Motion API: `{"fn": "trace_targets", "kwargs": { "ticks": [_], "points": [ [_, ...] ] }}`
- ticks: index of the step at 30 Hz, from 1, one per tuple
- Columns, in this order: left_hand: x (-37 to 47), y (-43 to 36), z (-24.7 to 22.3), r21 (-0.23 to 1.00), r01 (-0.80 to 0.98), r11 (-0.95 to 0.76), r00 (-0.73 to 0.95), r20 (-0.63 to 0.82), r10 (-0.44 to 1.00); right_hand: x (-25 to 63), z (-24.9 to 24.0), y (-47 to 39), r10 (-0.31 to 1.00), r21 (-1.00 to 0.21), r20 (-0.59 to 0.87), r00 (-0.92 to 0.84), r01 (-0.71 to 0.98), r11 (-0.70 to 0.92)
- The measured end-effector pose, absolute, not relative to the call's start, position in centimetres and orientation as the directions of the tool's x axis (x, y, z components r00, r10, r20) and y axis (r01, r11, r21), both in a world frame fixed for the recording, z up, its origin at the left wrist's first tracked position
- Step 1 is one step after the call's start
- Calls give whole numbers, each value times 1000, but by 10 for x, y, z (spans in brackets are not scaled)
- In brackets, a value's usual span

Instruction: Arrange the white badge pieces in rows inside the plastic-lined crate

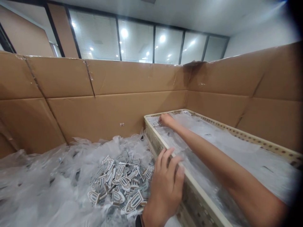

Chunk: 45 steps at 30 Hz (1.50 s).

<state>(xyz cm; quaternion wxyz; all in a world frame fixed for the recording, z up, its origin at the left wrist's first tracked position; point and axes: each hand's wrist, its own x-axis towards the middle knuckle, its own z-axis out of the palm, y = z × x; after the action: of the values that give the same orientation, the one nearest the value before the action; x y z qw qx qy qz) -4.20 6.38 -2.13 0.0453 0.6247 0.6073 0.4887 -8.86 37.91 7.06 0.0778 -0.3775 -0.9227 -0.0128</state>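
Your left hand point(165, 186) has its grip apart, with the fingers on the near long edge of the cream basket point(153, 141). Your right hand point(167, 119) reaches to the far corner, beside a patterned piece point(155, 122); its grip is too hidden to tell. White and brown pieces point(125, 181) lie heaped outside the basket, with cloudy plastic point(47, 189) around them.

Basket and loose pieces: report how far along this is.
Seemingly done: plastic film spreads over much of the basket. In hand: the right hand is at the far corner, its grip unclear; the left hand is at the near rim. Probably left: the loose pieces heaped outside; the total can't be judged.
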Motion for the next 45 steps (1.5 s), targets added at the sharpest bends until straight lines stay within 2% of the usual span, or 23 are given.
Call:
{"fn": "trace_targets", "kwargs": {
  "ticks": [5, 17, 24, 36, 41, 45],
  "points": [
    [-42, 66, -21, 632, 722, -282, -200, 581, 789, -94, 73, 374, 705, 27, 118, -699, 712, 701],
    [-41, 66, -20, 634, 715, -293, -200, 587, 784, -90, 66, 367, 717, -14, 206, -666, 730, 683],
    [-41, 66, -19, 632, 718, -293, -198, 588, 784, -92, 67, 356, 670, 49, 207, -713, 692, 720],
    [-41, 66, -18, 629, 719, -295, -201, 595, 778, -92, 66, 350, 670, 153, 183, -719, 694, 703],
    [-42, 66, -21, 604, 734, -310, -194, 625, 756, -89, 93, 346, 647, 182, 249, -721, 691, 699],
    [-43, 68, -27, 592, 744, -309, -187, 628, 755, -77, 131, 322, 546, 244, 345, -764, 634, 733]
  ]
}}
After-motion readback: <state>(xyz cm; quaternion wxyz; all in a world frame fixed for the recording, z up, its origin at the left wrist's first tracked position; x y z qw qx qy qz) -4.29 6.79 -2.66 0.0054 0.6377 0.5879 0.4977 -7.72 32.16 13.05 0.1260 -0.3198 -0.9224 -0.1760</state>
